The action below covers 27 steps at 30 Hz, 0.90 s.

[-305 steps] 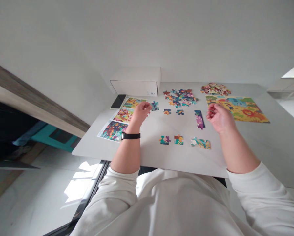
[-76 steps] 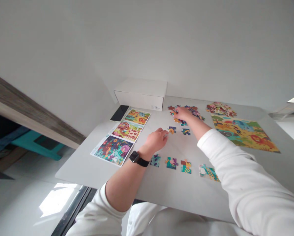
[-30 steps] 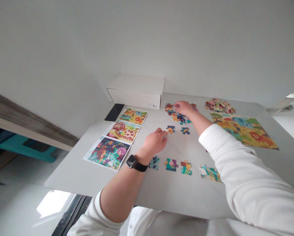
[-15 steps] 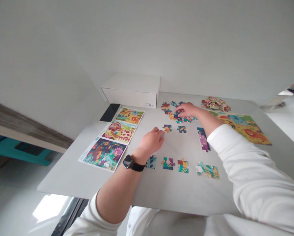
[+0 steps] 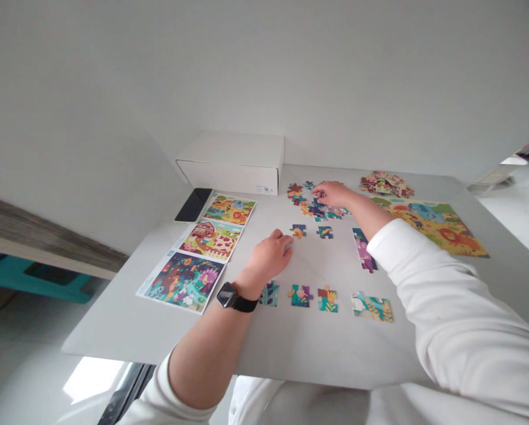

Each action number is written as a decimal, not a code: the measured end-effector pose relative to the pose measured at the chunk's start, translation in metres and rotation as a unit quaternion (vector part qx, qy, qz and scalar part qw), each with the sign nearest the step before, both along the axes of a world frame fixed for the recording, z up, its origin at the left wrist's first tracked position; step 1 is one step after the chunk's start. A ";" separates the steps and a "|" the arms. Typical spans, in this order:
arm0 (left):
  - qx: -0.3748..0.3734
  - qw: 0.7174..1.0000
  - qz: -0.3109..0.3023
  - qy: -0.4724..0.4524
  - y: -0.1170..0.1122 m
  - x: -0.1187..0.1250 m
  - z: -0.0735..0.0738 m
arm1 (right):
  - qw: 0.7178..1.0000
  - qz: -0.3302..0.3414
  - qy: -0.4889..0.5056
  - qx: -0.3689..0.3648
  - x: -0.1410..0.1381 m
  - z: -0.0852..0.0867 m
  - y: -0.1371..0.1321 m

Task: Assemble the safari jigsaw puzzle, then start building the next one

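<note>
My right hand (image 5: pixel 333 193) reaches over a loose pile of jigsaw puzzle pieces (image 5: pixel 315 210), its fingers bent together; whether a piece is between them I cannot make out. Loosely curled, my left hand (image 5: pixel 271 255) rests on the table, its fingertips beside a puzzle piece with a yellow shape (image 5: pixel 298 232). What lies inside its fingers is hidden. To the right is another single piece (image 5: pixel 325 232), then a joined purple strip (image 5: pixel 364 251). Nearer me lie a leafy piece (image 5: pixel 271 294), a teal and purple piece (image 5: pixel 300 296), an orange-leaf piece (image 5: pixel 327 299) and a joined pair (image 5: pixel 373 307).
At the left lies a sheet with three pictures (image 5: pixel 182 280), below a phone (image 5: pixel 193 205). A white box (image 5: pixel 233 171) stands against the wall. Farther right are a second pile of pieces (image 5: pixel 386 184) and a yellow animal picture (image 5: pixel 441 227).
My right hand has shifted slightly left and away from me over the pile. My left hand stays beside the same piece. The whole view has shifted a little.
</note>
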<state>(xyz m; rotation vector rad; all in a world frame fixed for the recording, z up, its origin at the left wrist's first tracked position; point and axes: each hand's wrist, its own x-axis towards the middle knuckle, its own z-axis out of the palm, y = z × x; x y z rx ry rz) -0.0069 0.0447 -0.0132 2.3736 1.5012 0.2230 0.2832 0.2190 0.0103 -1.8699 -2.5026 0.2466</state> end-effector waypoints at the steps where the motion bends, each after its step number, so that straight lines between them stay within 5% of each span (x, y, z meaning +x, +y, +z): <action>1: 0.001 1.000 0.000 0.001 0.000 0.000 0.000 | 1.000 0.002 -0.011 -0.006 0.002 0.000 0.001; 14: -0.003 1.000 0.002 0.008 0.002 -0.001 -0.004 | 0.994 -0.030 -0.095 -0.036 0.027 0.007 -0.001; 20: -0.010 1.000 0.002 0.009 0.002 -0.001 -0.001 | 0.996 -0.018 -0.081 0.022 0.020 -0.002 -0.003; 27: -0.006 1.000 0.003 0.002 0.001 -0.001 -0.001 | 0.997 0.000 -0.072 -0.006 0.011 -0.010 0.006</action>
